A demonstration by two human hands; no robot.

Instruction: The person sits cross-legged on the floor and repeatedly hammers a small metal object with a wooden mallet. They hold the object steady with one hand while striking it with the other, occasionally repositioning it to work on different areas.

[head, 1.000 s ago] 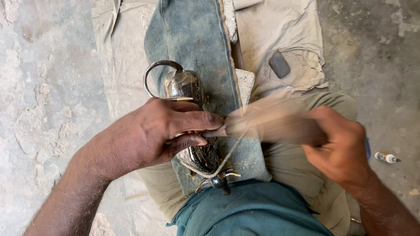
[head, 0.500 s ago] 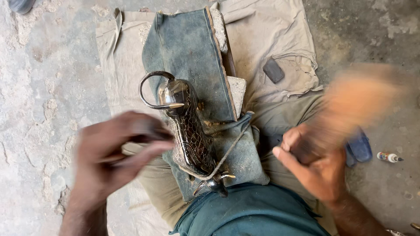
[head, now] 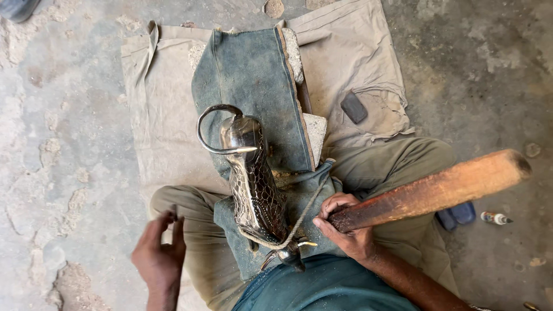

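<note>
At the bottom edge of the frame, in the middle, lies the teal cloth of the person's shirt (head: 328, 288), and from it the right forearm runs up to the right hand (head: 344, 226), which is closed tight around the lower end of a thick wooden stick (head: 432, 189); the stick slants up toward the right side of the frame, its worn, rounded tip well clear of everything else. In the lower left, the left hand (head: 158, 258) hovers with its fingers spread loosely and holds nothing, just beside the person's left thigh in khaki trousers (head: 196, 230). Between the two hands, at the centre of the frame, a dark metal figure (head: 256, 184) with a scaly, cross-hatched surface rests along the lap on a piece of blue denim (head: 247, 75); a thin cord (head: 299, 222) loops around its near end, where small pointed parts stick out, and a curved metal loop arches over its shiny far end. Further up, the denim is draped over a pale stone block (head: 314, 129) whose corner shows at its right edge. Under all this a beige cloth (head: 351, 52) is spread on the rough concrete floor (head: 52, 144), with a small dark flat block (head: 353, 107) lying on it in the upper right. At the right edge, on the floor, lies a small white tube (head: 495, 218).
</note>
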